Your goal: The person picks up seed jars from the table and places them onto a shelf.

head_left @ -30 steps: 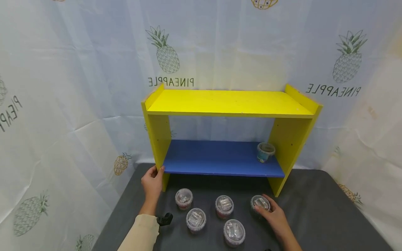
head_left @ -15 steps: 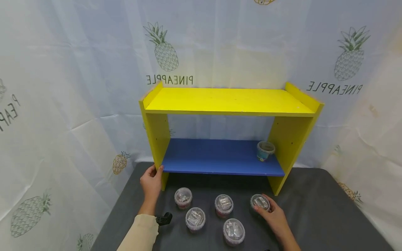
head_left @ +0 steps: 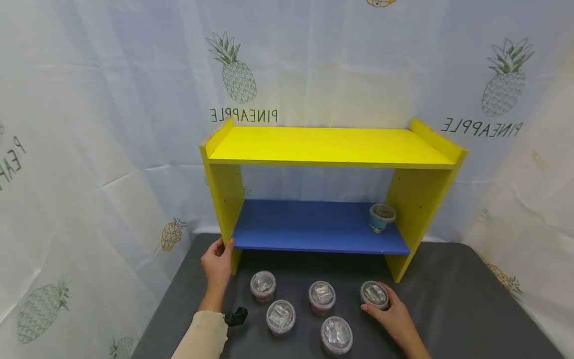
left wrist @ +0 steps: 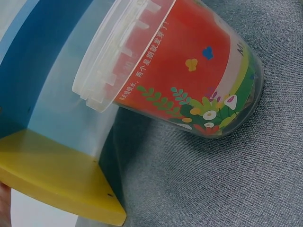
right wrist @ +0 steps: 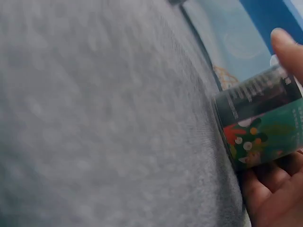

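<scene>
Right hand point(head_left: 396, 316) is grasping the green-labelled cup point(head_left: 374, 294), in front of the shelf unit point(head_left: 332, 144), toward its right end. Cup sits between thumb and fingers: thumb on the wall near the rim, fingers curled against the opposite side, per right wrist view. Can't tell if its base touches the dark cloth point(head_left: 453, 299).

Left hand point(head_left: 217, 259) is gripping the shelf unit's left side panel point(head_left: 228, 192), low on its front edge, about level with the blue board point(head_left: 309, 227).

Four other lidded cups point(head_left: 321, 297) stand in front of the shelf unit, from its left end to about its middle. A blue-labelled cup point(head_left: 381, 218) sits on the blue board, near the shelf unit's right end.
</scene>
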`<state>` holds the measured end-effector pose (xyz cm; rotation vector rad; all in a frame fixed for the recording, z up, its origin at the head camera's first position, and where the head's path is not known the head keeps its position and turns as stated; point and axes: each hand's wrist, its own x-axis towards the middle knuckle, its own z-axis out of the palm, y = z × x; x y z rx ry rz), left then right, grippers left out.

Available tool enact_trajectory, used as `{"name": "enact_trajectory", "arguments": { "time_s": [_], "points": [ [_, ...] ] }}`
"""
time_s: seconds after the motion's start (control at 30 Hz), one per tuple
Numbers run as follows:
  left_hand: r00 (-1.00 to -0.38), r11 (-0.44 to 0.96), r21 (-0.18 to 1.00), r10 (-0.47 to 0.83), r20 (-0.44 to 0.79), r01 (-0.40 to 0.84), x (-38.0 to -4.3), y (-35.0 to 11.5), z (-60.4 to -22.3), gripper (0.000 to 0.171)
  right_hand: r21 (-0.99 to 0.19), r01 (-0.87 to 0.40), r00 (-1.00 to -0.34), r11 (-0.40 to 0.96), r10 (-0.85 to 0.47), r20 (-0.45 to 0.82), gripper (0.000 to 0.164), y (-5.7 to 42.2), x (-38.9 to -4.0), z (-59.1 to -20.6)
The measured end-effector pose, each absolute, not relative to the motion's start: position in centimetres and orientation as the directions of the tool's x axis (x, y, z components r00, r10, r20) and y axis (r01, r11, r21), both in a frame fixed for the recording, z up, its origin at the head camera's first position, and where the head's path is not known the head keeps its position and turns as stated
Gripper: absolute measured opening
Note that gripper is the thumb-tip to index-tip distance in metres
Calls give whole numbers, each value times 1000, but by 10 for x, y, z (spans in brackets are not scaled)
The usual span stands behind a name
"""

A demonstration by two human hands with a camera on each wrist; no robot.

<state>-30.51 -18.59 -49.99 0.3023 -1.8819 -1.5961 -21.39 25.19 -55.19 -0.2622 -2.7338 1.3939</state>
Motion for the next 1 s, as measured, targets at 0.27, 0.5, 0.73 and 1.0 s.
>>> {"name": "enact_trajectory", "arguments": {
  "time_s": [0.27,0.5,0.73,1.0],
  "points": [
    [-740,257,933,-570,358,253,-307,-187,-498,38,-760,32,-995,649,95,39,85,252,-221,-544],
    [-763,248,939,-551,339,239,-306,-184,-497,38,-814,-16,-995,581,70,70,74,236,-229,-490],
    [-748,252,936,-565,348,245,-304,-186,-498,38,-820,-276,-955,501,-48,292,62,202,-264,-433],
    [-747,248,941,-574,334,230,-303,-187,-501,37,-810,-221,-975,542,-117,188,76,167,-317,-423]
  ]
}}
